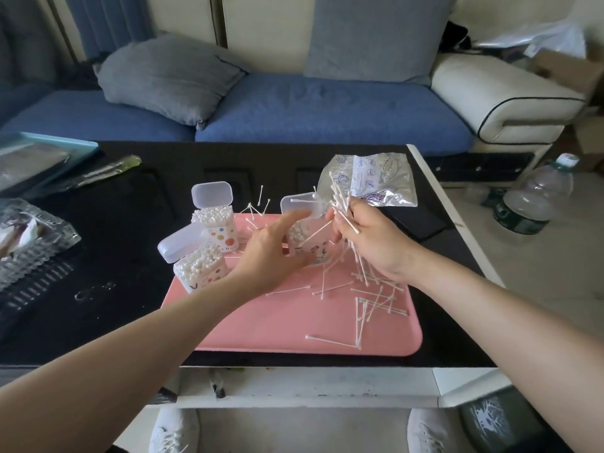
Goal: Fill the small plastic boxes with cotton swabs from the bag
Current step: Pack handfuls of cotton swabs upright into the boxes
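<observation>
Three small plastic boxes with open flip lids stand on a pink tray. The back-left box and the front-left box are packed with cotton swabs. My left hand holds the third box, which is partly filled. My right hand grips a bundle of swabs just right of that box, with some swabs dangling below the hand. Loose swabs lie scattered over the tray's right half. The clear plastic bag lies behind my right hand on the black table.
A dark phone lies right of the tray. A clear glass dish and a blue tray sit at the table's left. A few swabs lie behind the tray. A water bottle stands on the floor.
</observation>
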